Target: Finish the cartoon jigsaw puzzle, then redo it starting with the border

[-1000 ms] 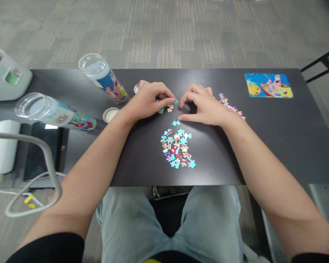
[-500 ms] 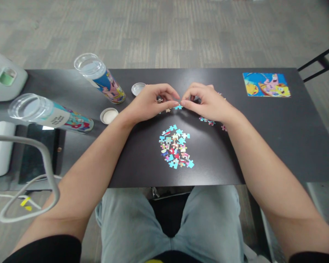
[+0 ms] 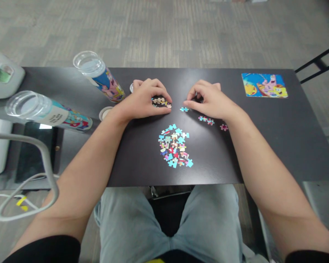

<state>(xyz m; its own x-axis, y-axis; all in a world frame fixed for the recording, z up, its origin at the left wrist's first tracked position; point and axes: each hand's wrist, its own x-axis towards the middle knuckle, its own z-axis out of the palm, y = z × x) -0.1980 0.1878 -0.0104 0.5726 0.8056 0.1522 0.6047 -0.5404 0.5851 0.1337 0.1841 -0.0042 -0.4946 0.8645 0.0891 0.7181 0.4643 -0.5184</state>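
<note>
My right hand [image 3: 207, 96] has its thumb and index finger pinched at a small light-blue jigsaw piece [image 3: 184, 109], at the edge of its fingertips. Opposite it, my left hand [image 3: 149, 98] rests open on the table, thumb and fingers apart and curved around a cluster of jigsaw pieces [image 3: 160, 101], partly hidden by the hand. A loose pile of mixed jigsaw pieces [image 3: 175, 146] lies nearer to me. Below my right wrist are a short joined strip of pieces [image 3: 206, 119] and a pink piece [image 3: 224, 127].
Two clear-topped printed tubes [image 3: 101, 78] [image 3: 49, 111] and a white lid [image 3: 105, 112] are at left. A cartoon picture card [image 3: 264, 85] lies far right on the dark table [image 3: 285, 146]. A tablet [image 3: 34, 153] and a pale cable [image 3: 48, 164] occupy the left side.
My hands have drawn apart; their fingertips nearly met before. The left opened and shifted left, uncovering the cluster. The right moved slightly right, by the blue piece.
</note>
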